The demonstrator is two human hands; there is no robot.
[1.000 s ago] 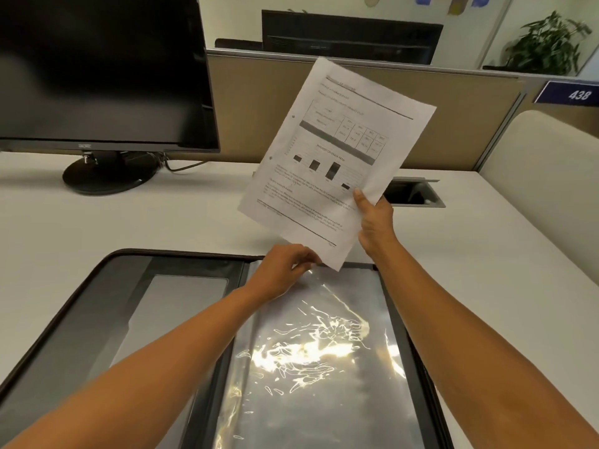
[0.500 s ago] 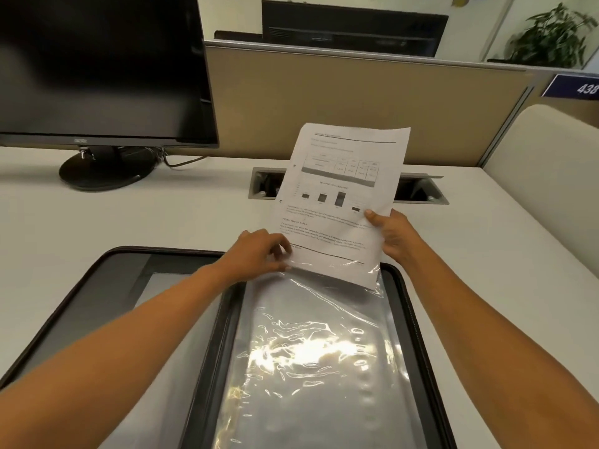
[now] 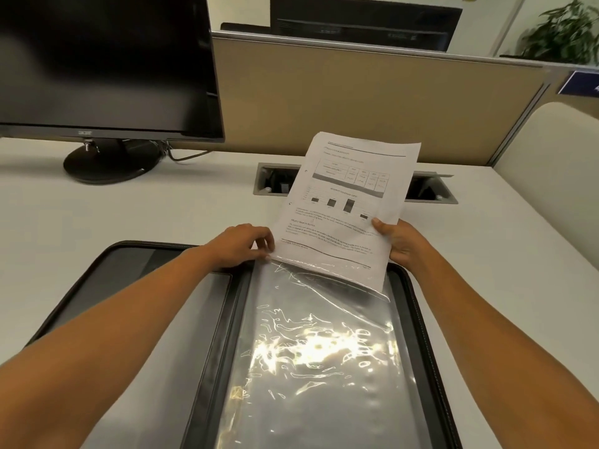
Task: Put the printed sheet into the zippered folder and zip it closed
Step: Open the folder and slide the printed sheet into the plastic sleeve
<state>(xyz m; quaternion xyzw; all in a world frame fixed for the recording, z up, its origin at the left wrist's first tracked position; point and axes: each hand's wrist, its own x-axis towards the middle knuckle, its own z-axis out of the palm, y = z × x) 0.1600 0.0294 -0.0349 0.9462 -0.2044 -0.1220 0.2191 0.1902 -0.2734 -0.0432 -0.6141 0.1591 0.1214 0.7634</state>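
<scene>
Head view. The zippered folder (image 3: 418,306) lies open and flat on the counter (image 3: 129,218), its spine running toward the viewer. The left half (image 3: 181,319) shows a grey panel with nothing visible on it. The right half carries a clear sleeve (image 3: 311,358) whose mouth faces away from the person. The printed sheet (image 3: 351,202) stands just beyond that mouth. Its long axis runs away from the person, with the top leaning slightly right, so it is nearly but not exactly in line with the sleeve. Only its lowest strip shows through the film, so the bottom edge appears to be just inside the mouth, with most of the page outside above the counter. The right hand (image 3: 402,244) grips the sheet's right edge low down, thumb on the printed face and the other fingers hidden behind the paper. The left hand (image 3: 238,244) has its fingers (image 3: 264,247) curled together, pinching the sleeve's upper left corner, apparently to hold the mouth open. The coming move is judged to be a slide toward the person along the sleeve's length, and the slight skew may catch the lower right corner. The zip is undone, and no slider can be made out. A monitor (image 3: 103,59) stands well apart at the far left.
</scene>
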